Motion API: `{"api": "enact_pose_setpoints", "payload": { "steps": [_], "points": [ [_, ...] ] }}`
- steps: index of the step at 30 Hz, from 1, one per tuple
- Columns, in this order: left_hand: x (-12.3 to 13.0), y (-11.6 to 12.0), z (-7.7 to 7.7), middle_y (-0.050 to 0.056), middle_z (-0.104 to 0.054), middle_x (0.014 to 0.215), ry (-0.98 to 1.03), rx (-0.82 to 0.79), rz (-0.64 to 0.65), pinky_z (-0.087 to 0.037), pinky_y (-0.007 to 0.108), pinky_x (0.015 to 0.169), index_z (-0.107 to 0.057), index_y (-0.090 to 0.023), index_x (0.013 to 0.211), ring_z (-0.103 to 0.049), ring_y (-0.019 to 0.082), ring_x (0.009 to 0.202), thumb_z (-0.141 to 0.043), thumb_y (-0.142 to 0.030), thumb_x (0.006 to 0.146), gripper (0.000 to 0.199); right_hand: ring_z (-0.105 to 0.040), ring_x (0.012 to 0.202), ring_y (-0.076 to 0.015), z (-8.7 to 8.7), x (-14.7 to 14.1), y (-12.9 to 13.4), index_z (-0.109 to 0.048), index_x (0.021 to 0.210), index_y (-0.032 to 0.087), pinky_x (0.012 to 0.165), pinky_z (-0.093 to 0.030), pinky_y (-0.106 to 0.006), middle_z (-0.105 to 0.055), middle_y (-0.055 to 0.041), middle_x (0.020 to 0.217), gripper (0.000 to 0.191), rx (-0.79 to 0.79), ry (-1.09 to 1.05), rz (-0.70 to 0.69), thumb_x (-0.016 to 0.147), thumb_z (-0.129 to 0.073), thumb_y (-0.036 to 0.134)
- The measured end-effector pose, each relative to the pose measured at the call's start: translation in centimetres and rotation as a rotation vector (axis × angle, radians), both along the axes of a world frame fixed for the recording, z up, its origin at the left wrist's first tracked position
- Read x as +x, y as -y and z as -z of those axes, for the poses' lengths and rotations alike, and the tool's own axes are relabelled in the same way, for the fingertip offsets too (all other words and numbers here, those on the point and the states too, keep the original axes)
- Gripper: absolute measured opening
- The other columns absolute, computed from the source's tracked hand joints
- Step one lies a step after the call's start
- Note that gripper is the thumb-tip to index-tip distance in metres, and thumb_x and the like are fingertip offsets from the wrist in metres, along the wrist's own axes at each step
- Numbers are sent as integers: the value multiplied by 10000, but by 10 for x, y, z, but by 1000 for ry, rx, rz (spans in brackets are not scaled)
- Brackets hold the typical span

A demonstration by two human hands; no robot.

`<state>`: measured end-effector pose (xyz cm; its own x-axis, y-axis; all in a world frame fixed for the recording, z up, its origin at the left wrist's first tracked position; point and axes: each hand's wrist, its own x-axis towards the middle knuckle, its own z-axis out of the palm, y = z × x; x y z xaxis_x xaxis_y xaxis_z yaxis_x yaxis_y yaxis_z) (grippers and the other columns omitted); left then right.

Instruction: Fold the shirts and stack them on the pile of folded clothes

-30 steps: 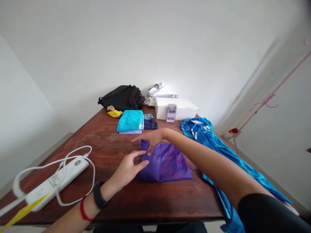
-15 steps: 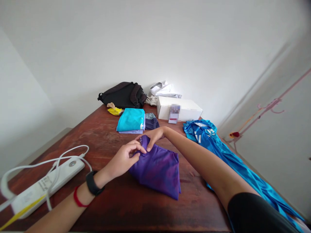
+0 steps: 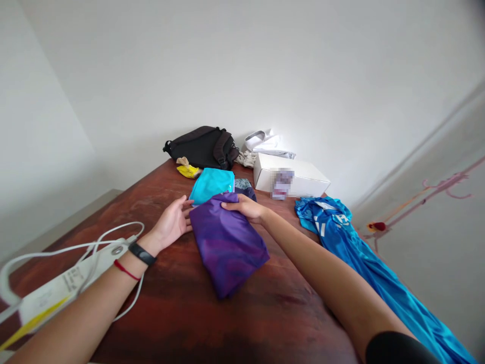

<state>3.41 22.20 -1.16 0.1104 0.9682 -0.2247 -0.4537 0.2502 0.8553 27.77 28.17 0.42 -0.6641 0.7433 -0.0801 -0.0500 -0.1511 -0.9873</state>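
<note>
Watching through my head camera, I see the left hand open, fingers spread, its fingertips at the edge of the folded purple cloth; the right hand lies open on the cloth's top corner, not visibly gripping. The cloth sits skewed on the wooden table, just below the folded teal garment

Dark wooden table with folded clothing. Purple garment at centre; turquoise garment, white box and black backpack toward the far end.
</note>
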Motion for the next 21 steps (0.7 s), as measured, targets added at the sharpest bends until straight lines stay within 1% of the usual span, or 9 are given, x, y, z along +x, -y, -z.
{"api": "enact_pose_setpoints", "payload": {
  "steps": [2, 4, 7, 9, 10, 12, 15, 18, 21],
  "points": [
    [-1, 1, 5, 69, -724, 877, 79, -74, 37, -559, 331, 618, -606, -189, 1059, -704, 216, 683, -505, -499, 969, 338, -736, 966, -199, -3, -6, -5, -750, 1103, 199, 1045, -520, -379, -784, -40, 1078, 393, -23, -56, 82, 747, -859, 326],
    [2, 5, 7, 91, -744, 932, 108, -103, 82, -557, 322, 608, -616, -189, 1121, -729, 234, 741, -473, -564, 980, 425, -741, 927, -188, -8, -13, -16, -740, 1083, 195, 1024, -540, -368, -787, -35, 1037, 360, -43, -116, 143, 758, -848, 310],
    [11, 9, 9, 138, -754, 1070, 175, -116, 220, -590, 376, 717, -623, -181, 1231, -743, 296, 936, -481, -707, 933, 621, -746, 893, -188, -16, -24, -43, -718, 1046, 192, 985, -570, -360, -787, -32, 974, 282, -37, -177, 271, 797, -811, 288],
    [13, 8, 11, 152, -743, 1136, 210, -84, 251, -601, 420, 796, -621, -182, 1262, -731, 317, 1016, -517, -711, 920, 639, -748, 889, -201, -21, -32, -67, -696, 1025, 194, 956, -588, -370, -784, -33, 923, 229, -29, -189, 380, 828, -778, 278],
    [14, 7, 13, 147, -740, 1150, 211, -59, 233, -606, 430, 809, -620, -190, 1260, -733, 312, 1017, -566, -654, 926, 574, -749, 885, -207, -23, -35, -80, -685, 1010, 195, 941, -596, -377, -781, -33, 896, 198, -26, -190, 428, 845, -759, 276],
    [12, 0, 15, 118, -735, 1158, 191, -6, 158, -617, 426, 816, -616, -213, 1235, -744, 283, 983, -686, -436, 918, 393, -748, 872, -214, -24, -42, -104, -663, 979, 200, 912, -609, -383, -773, -31, 848, 140, -16, -192, 497, 876, -720, 276],
    [8, -18, 15, 74, -734, 1089, 146, 34, -4, -620, 393, 837, -622, -211, 1130, -755, 226, 897, -734, -141, 837, 322, -744, 844, -211, -23, -50, -135, -641, 950, 204, 875, -620, -372, -763, -34, 811, 88, -6, -176, 541, 917, -662, 284],
    [7, -41, 12, 63, -721, 1000, 84, 8, -159, -619, 367, 827, -614, -188, 1026, -746, 186, 803, -678, -84, 829, 231, -738, 813, -194, -20, -58, -160, -635, 972, 211, 842, -624, -352, -762, -28, 834, 87, 43, -101, 590, 942, -626, 292],
    [10, -62, 11, 75, -717, 1010, 24, -14, -239, -620, 379, 819, -584, -190, 1064, -743, 183, 767, -630, -70, 834, 264, -728, 794, -180, -13, -62, -180, -627, 1025, 215, 811, -625, -342, -752, -17, 842, 106, 74, -15, 646, 949, -614, 289]
  ]
}}
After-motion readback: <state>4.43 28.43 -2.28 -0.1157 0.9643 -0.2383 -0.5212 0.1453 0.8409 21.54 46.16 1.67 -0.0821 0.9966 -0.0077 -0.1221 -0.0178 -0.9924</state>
